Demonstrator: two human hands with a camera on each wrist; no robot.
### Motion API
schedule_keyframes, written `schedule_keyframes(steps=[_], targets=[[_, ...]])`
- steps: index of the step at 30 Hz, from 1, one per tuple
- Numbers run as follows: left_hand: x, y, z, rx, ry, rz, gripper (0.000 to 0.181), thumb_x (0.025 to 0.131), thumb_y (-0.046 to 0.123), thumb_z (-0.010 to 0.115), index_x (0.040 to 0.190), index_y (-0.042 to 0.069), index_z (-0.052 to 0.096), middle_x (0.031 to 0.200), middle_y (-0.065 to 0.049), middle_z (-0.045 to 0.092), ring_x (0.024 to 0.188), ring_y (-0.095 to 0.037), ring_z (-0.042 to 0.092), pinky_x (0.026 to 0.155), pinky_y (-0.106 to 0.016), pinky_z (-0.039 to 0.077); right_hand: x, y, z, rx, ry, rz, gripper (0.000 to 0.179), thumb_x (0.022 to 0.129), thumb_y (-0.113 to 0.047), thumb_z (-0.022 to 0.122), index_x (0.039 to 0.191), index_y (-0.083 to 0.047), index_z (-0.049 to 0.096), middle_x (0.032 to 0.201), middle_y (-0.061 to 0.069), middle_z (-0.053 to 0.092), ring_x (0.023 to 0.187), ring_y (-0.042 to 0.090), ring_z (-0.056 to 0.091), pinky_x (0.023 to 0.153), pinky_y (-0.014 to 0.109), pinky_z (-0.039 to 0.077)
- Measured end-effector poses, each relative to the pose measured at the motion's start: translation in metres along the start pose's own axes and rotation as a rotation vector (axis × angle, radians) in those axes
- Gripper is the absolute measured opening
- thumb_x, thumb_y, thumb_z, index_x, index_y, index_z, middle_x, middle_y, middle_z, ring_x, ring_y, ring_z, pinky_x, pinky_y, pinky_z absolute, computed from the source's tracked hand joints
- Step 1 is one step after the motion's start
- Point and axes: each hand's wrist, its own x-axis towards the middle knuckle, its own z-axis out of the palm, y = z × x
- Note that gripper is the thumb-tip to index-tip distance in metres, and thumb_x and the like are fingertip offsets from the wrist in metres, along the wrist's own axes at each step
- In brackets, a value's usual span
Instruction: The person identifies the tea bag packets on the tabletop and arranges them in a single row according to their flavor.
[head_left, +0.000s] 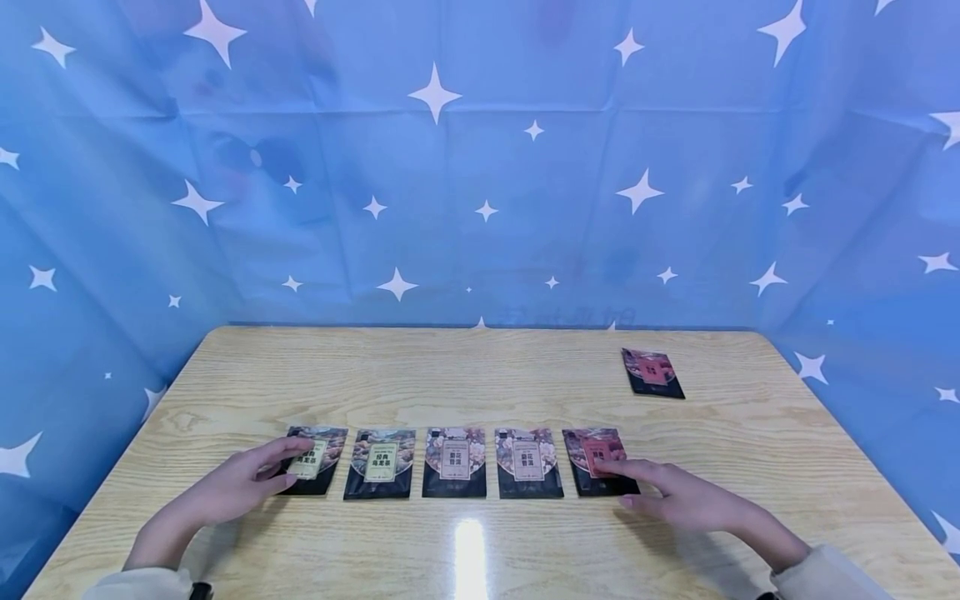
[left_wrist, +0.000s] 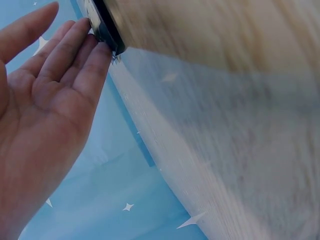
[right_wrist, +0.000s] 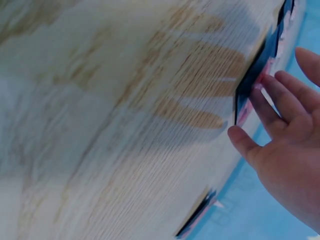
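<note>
Tea sachets lie side by side in a row across the table. At the left end my left hand (head_left: 236,483) rests its fingertips on a sachet with a pale green label (head_left: 318,482); a second green-labelled sachet (head_left: 380,463) is just right of it. Two pink-labelled sachets (head_left: 454,463) occupy the middle. On the right end, fingers of my right hand (head_left: 678,493) touch a red-labelled sachet (head_left: 588,450). In the left wrist view the fingers of the left hand (left_wrist: 55,100) are fairly straight against the sachet's edge (left_wrist: 106,27). Neither hand grips anything.
Another red-labelled sachet (head_left: 652,373) lies tilted near the back right of the wooden table (head_left: 420,375). A blue cloth with white stars (head_left: 480,167) hangs behind and along both sides. Light glares off the tabletop near the front.
</note>
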Motion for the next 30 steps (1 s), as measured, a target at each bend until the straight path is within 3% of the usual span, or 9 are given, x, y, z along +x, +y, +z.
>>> schedule_keyframes(steps=[12,17,25,30], targets=[[0.000,-0.001,0.000,0.020,0.015,0.008,0.045,0.093,0.016,0.053,0.132,-0.003,0.041,0.133,-0.027,0.040,0.121,-0.048,0.036,0.095,-0.052,0.037,0.000,-0.003,0.000,-0.010,0.010,0.003,0.051,0.097,-0.031,0.044,0.140,-0.005,0.036,0.136,0.021,0.040,0.119,0.045,0.037,0.089,0.039,0.046],[0.000,0.000,0.000,0.023,0.017,0.003,0.045,0.093,0.017,0.054,0.132,-0.003,0.042,0.133,-0.027,0.040,0.121,-0.047,0.036,0.095,-0.053,0.037,-0.001,-0.004,-0.002,-0.009,0.026,0.031,0.052,0.097,-0.032,0.044,0.140,-0.004,0.035,0.137,0.025,0.037,0.121,0.048,0.033,0.090,0.045,0.045],[0.000,0.000,-0.001,0.017,0.009,0.003,0.046,0.093,0.017,0.053,0.133,-0.003,0.041,0.133,-0.028,0.039,0.121,-0.048,0.035,0.095,-0.055,0.037,-0.005,-0.005,-0.014,-0.028,0.103,0.010,0.049,0.098,-0.028,0.044,0.141,-0.006,0.034,0.138,0.021,0.038,0.122,0.046,0.034,0.092,0.052,0.042],[0.000,0.001,-0.001,0.015,0.010,-0.003,0.046,0.093,0.017,0.054,0.132,-0.003,0.041,0.133,-0.028,0.040,0.121,-0.047,0.036,0.094,-0.055,0.037,-0.007,-0.001,-0.025,-0.069,0.176,0.018,0.046,0.097,-0.023,0.046,0.138,-0.003,0.038,0.136,0.020,0.042,0.122,0.040,0.037,0.092,0.046,0.044]])
